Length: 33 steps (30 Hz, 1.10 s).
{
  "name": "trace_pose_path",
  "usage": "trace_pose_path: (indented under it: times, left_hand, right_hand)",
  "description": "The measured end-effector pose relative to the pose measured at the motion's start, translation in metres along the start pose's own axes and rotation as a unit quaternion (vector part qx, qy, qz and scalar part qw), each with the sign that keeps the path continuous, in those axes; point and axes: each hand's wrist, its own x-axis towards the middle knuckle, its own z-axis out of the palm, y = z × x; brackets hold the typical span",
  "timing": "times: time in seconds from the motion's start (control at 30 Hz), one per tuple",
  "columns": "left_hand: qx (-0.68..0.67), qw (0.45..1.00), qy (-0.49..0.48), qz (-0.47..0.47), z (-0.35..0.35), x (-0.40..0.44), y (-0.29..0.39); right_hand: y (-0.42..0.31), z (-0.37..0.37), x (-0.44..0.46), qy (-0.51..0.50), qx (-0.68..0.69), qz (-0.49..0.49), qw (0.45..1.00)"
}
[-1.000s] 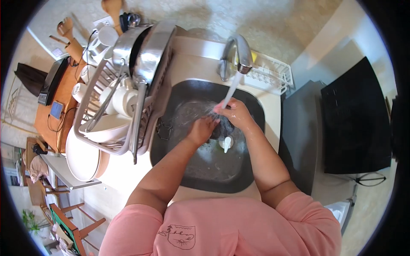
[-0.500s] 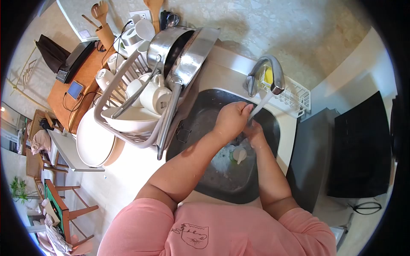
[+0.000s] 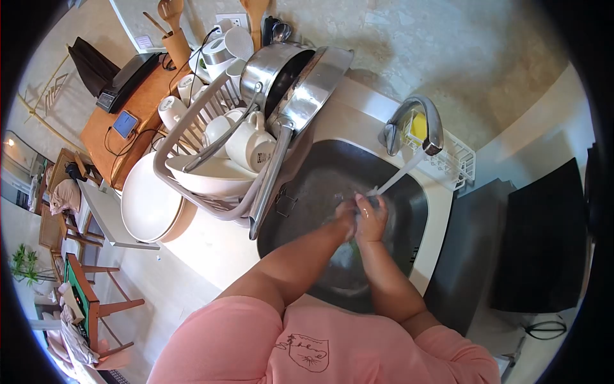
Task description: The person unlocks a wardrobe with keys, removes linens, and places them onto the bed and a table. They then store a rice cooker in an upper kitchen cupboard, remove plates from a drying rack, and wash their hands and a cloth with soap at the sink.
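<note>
Water runs from the curved metal faucet (image 3: 423,121) into the dark sink (image 3: 396,281). Under the stream, my right hand (image 3: 372,219) is wet, with thumb and fingers apart and nothing visible in it. Close against it on the left is my left hand (image 3: 346,216), its fingers smeared by motion and partly hidden. Both hands are low over the basin and seem to touch each other. The drain area beneath is mostly covered by my hands and forearms.
Left of the sink, a dish rack (image 3: 167,153) holds mugs, a bowl and metal pans (image 3: 307,96), one pan handle (image 3: 272,185) jutting toward the basin. White plates (image 3: 148,205) lean beside it. A white wire caddy (image 3: 455,160) with a yellow sponge (image 3: 419,126) stands behind the faucet.
My hands have moved down and left, from close under the faucet to lower in the basin, and have come together. The white drain piece seen before is now hidden. The view has shifted slightly.
</note>
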Motion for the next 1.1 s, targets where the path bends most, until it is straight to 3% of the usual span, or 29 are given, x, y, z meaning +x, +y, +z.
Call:
trace_pose_path:
  times: [0.03, 0.07, 0.1, 0.13, 0.2, 0.27, 0.3, 0.37, 0.4, 0.43, 0.47, 0.57, 0.6, 0.67, 0.7, 0.73, 0.77, 0.8, 0.87, 0.9, 0.93, 0.97, 1.03, 1.07, 1.1]
  left_hand:
    - [0.063, 0.997, 0.014, -0.037, 0.004, -0.007, 0.019]
    - [0.125, 0.989, 0.024, -0.075, 0.008, -0.015, 0.036]
    - [0.076, 0.992, 0.009, -0.104, 0.016, -0.013, 0.042]
    - [0.028, 0.991, -0.007, -0.132, 0.02, -0.016, 0.058]
    - [0.058, 0.983, -0.015, -0.176, 0.022, -0.021, 0.083]
    - [0.155, 0.988, -0.014, 0.013, 0.022, -0.025, 0.098]
    - [0.155, 0.988, -0.012, 0.013, 0.019, -0.023, 0.1]
    - [0.34, 0.923, 0.023, 0.181, 0.014, -0.013, 0.104]
    - [0.337, 0.924, 0.022, 0.181, 0.012, -0.01, 0.111]
    - [0.347, 0.926, -0.026, 0.144, 0.008, -0.009, 0.122]
    - [0.357, 0.925, -0.074, 0.107, 0.007, -0.01, 0.132]
    - [0.317, 0.935, 0.008, 0.161, 0.015, -0.013, 0.143]
    - [0.317, 0.935, 0.009, 0.162, 0.015, -0.015, 0.148]
    - [0.175, 0.982, -0.025, 0.067, 0.014, -0.021, 0.154]
    - [0.176, 0.982, -0.025, 0.065, 0.013, -0.02, 0.15]
    - [0.052, 0.996, -0.038, 0.064, 0.014, -0.018, 0.145]
    - [-0.074, 0.994, -0.05, 0.062, 0.015, -0.016, 0.141]
    - [-0.073, 0.994, -0.051, 0.061, 0.012, -0.017, 0.143]
    - [-0.346, 0.933, -0.1, -0.004, 0.002, -0.017, 0.152]
    - [-0.442, 0.894, -0.074, -0.018, -0.002, -0.012, 0.145]
    - [-0.441, 0.894, -0.074, -0.019, -0.005, -0.015, 0.147]
    - [-0.474, 0.875, -0.056, -0.088, -0.009, -0.02, 0.148]
    - [-0.503, 0.835, -0.024, -0.224, -0.008, -0.009, 0.117]
    - [-0.503, 0.835, -0.025, -0.223, -0.004, 0.001, 0.086]
    - [-0.446, 0.859, -0.026, -0.251, 0.001, 0.009, 0.057]
  right_hand:
    - [0.011, -0.007, 0.014, -0.003, 0.001, -0.002, 1.0]
    - [0.025, -0.016, 0.031, 0.067, -0.157, -0.045, 0.984]
    - [0.031, -0.023, 0.042, 0.136, -0.31, -0.085, 0.937]
    - [0.027, -0.024, 0.048, 0.137, -0.308, -0.085, 0.938]
    - [0.019, -0.031, 0.06, 0.012, -0.245, 0.039, 0.969]
    - [0.023, -0.035, 0.072, -0.057, -0.186, 0.051, 0.98]
    - [0.018, -0.035, 0.076, -0.088, -0.157, 0.04, 0.983]
    - [0.005, -0.041, 0.083, -0.163, -0.098, 0.022, 0.981]
    - [-0.004, -0.044, 0.081, -0.2, -0.067, 0.037, 0.977]
    - [-0.015, -0.047, 0.076, -0.246, 0.0, 0.1, 0.964]
    - [-0.008, -0.049, 0.075, -0.246, -0.003, 0.101, 0.964]
    - [0.013, -0.06, 0.067, -0.19, 0.043, 0.06, 0.979]
    - [0.01, -0.063, 0.065, -0.196, -0.027, 0.004, 0.98]
    - [0.003, -0.068, 0.066, -0.201, -0.095, -0.048, 0.974]
    - [-0.008, -0.066, 0.068, -0.207, -0.175, 0.019, 0.962]
    - [-0.014, -0.067, 0.068, -0.209, -0.253, 0.085, 0.941]
    - [-0.005, -0.075, 0.071, -0.208, -0.252, 0.087, 0.941]
    - [0.007, -0.085, 0.075, -0.216, -0.272, 0.062, 0.936]
    - [0.017, -0.093, 0.075, -0.225, -0.292, 0.037, 0.929]
    - [0.019, -0.092, 0.074, -0.202, -0.132, 0.063, 0.968]
    - [0.014, -0.084, 0.069, -0.173, 0.032, 0.088, 0.98]
    - [0.009, -0.077, 0.064, -0.173, 0.033, 0.088, 0.98]
    - [-0.03, -0.035, 0.038, -0.202, 0.243, 0.084, 0.945]
    - [-0.031, -0.023, 0.03, -0.202, 0.243, 0.083, 0.945]
    - [-0.031, -0.013, 0.019, -0.202, 0.11, 0.013, 0.973]
